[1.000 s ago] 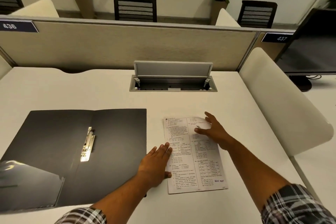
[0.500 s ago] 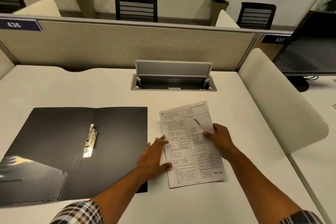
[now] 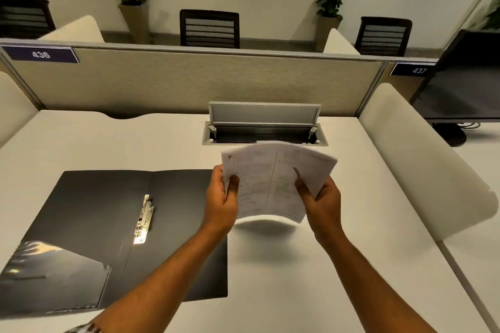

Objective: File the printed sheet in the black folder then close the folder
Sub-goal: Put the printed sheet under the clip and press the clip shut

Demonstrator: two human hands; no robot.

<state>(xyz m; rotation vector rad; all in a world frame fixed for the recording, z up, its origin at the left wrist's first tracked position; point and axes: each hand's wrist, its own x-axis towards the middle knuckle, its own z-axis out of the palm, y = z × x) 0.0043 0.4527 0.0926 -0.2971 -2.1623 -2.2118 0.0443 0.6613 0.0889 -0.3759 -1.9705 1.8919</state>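
White desk and beige partition frame the work. Both hands hold the printed sheet in the air, just right of the open black folder: left hand pinches its left edge, right hand its right. Thin paper bows upward (it flexes easily), so it could crease or miss the shiny metal clip in the matte folder's spine.
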